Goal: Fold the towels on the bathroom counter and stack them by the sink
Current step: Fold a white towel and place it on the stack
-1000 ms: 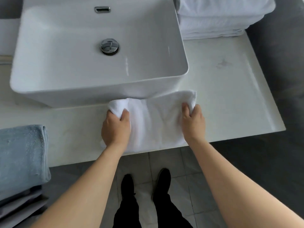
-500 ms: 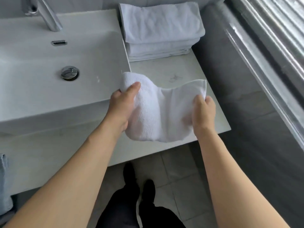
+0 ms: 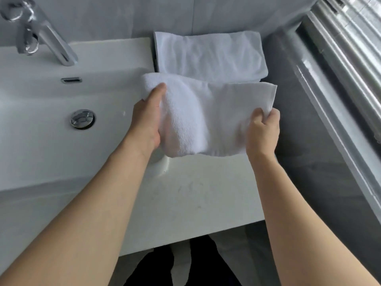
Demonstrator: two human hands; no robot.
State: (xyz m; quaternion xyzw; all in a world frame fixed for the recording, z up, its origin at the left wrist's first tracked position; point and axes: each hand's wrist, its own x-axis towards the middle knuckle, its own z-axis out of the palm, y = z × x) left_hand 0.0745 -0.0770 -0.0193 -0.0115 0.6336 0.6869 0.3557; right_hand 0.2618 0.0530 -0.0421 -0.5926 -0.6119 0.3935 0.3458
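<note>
faucet [image 3: 44, 36]: chrome, far left, behind the basin. Not part of what we do now.
sink [image 3: 51, 153]: white vessel basin w/ drain [image 3: 82, 118] mid-bowl; takes up the left half of the counter, so the stack has to go on its right.
left hand [image 3: 147, 120]: we grip the left end of the folded towel, thumb on top reaching far, fingers hidden under the cloth. Judged reason: support from below so the fold doesn't open while it's in the air.
folded towel [image 3: 202, 116]: white terry, thick, folded into a rough rectangle. Held off the counter btw both hands, above the sink's right rim and the counter beside it, just near of the stack. Left end bulges, rounded; right end lies flatter w/ a straight hemmed edge; middle sags a bit. Near edge hangs loose, uneven.
stack [image 3: 210, 54]: white folded towels at the far edge of the counter, right beside the sink, against the wall. Top one fairly flat, some wrinkles. How many layers: can't tell, our towel covers its near side.
right hand [image 3: 262, 131]: clenched around the right near corner, cloth bunched in the fist. Judged reason: keeps that end taut and level w/ the left.
counter [image 3: 206, 199]: pale, faint marks; bare patch near us below the towel.
step: we judge it as carrying the folded piece to the stack; needs squaring on landing.
window side [image 3: 340, 69]: far right, ribbed frame or blind, blurred.
</note>
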